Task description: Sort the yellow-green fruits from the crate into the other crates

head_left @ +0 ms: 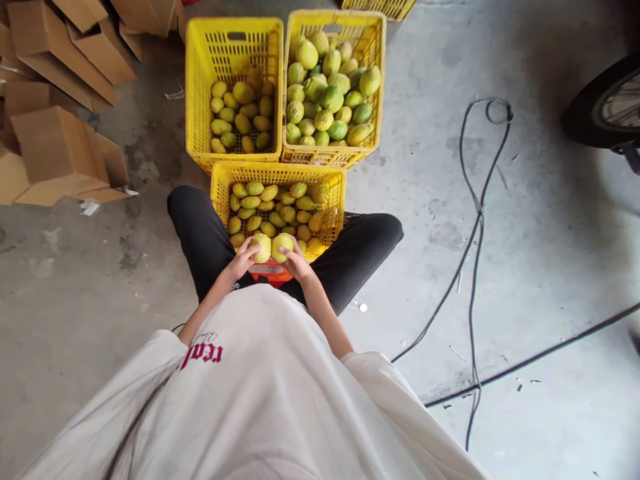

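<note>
My left hand (244, 257) is closed around the side of a yellow-green papaya (261, 247). A second papaya (281, 246) is in my right hand (298, 261), its thumb lying across the fruit. The two fruits are side by side, touching or nearly so, above the near rim of a yellow plastic crate (277, 175) between my knees. Several smaller yellow-green fruits (269, 193) lie inside that crate. Below my hands, part of an orange-red object (271, 269) with a grey panel shows; most of it is hidden.
Beyond stand two more yellow crates: the left one (200, 87) part full of fruit, the right one (379, 73) heaped higher. Cardboard boxes (55, 143) are piled at left. A dark cable (473, 253) loops across the concrete floor at right, near a wheel (607, 100).
</note>
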`<action>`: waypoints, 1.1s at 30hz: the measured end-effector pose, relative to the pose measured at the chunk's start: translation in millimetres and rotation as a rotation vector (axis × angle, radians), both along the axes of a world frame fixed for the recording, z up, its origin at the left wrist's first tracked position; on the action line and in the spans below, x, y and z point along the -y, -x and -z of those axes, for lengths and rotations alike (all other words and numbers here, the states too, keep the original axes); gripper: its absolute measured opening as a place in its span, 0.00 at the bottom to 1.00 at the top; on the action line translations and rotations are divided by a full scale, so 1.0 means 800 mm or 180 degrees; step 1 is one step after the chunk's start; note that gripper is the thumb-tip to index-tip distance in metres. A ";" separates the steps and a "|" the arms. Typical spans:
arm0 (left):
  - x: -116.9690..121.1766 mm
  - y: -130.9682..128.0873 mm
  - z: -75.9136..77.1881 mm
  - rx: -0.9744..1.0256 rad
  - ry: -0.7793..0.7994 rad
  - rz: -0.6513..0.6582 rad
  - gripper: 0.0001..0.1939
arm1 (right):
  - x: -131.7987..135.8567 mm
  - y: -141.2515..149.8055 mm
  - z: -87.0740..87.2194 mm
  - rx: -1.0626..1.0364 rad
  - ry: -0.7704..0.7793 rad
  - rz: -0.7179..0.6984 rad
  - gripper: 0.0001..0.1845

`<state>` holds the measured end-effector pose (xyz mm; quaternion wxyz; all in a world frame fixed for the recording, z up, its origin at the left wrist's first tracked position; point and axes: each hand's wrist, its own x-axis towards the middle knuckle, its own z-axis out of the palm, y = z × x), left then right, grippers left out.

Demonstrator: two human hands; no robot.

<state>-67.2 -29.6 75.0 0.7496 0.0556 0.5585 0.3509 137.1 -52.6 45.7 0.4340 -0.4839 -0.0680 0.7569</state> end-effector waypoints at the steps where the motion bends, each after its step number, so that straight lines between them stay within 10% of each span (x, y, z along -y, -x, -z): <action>1: 0.000 -0.001 0.000 -0.0014 0.0012 0.0017 0.23 | 0.000 0.001 -0.002 0.0022 -0.0012 -0.0031 0.43; 10: -0.012 -0.002 -0.011 -0.0023 0.0289 -0.0464 0.05 | -0.007 -0.003 -0.003 -0.0244 0.0002 -0.0096 0.32; 33: 0.008 0.007 0.012 -0.0177 -0.0336 0.0060 0.43 | -0.002 0.001 -0.012 0.0013 -0.0041 -0.0098 0.40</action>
